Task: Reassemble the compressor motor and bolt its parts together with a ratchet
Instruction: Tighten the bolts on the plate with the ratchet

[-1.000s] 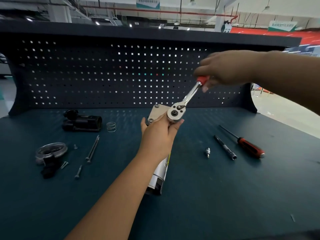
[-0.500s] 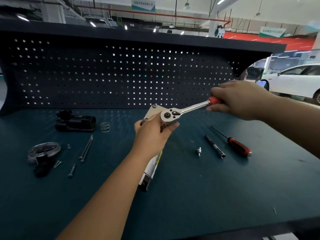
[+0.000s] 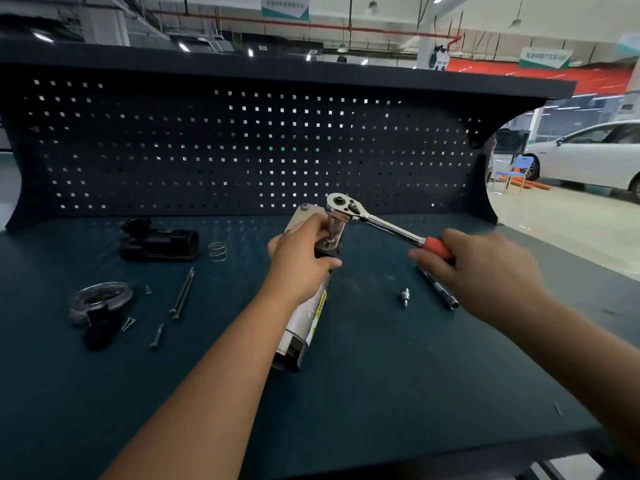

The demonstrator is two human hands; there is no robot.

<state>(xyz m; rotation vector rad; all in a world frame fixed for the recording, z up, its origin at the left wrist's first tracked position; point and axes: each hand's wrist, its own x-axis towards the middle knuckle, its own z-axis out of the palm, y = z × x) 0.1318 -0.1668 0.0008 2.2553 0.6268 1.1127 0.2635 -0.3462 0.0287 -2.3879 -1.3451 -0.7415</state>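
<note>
The silver compressor motor (image 3: 304,323) stands tilted on the dark green bench, its square end plate (image 3: 304,216) facing up and away. My left hand (image 3: 301,261) grips the motor's upper end. A chrome ratchet (image 3: 374,220) with a red handle has its head and socket set down onto a bolt at the plate's right side. My right hand (image 3: 485,271) grips the red handle, which points toward the lower right.
Left of the motor lie a black housing (image 3: 159,240), a spring (image 3: 217,251), a long bolt (image 3: 181,294), short screws (image 3: 156,336) and a round metal cover with a black part (image 3: 98,303). An extension bar (image 3: 440,292) and a small bit (image 3: 404,296) lie right. A pegboard (image 3: 242,147) backs the bench.
My right hand has swung the ratchet handle clockwise, from pointing up and right to pointing down and right. My left hand stays on the motor.
</note>
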